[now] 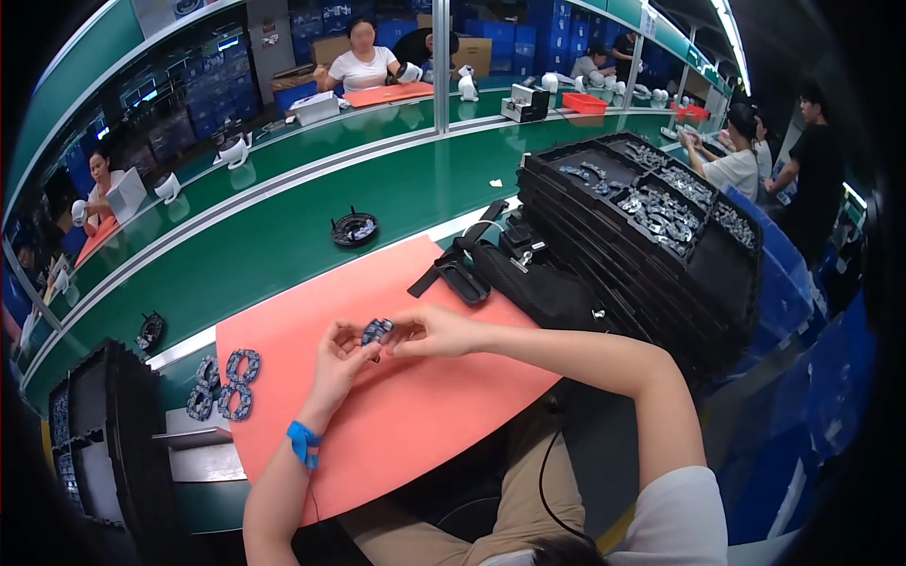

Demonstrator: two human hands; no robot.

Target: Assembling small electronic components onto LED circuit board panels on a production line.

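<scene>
Over the salmon-pink mat [406,424], my left hand [338,363] and my right hand [436,332] meet on one small dark blue-grey part [377,330]. Fingertips of both hands pinch it, the left from below and the right from the side. A blue band [304,442] circles my left wrist. Several similar ring-shaped parts [226,384] lie together at the mat's left edge.
A stack of black trays [651,236] holding several small metal parts stands to the right. A black strapped bag [510,274] lies behind the mat. More black trays [104,424] are at the left. A round black part [354,228] rests on the green conveyor [255,245]. Other people work across and at right.
</scene>
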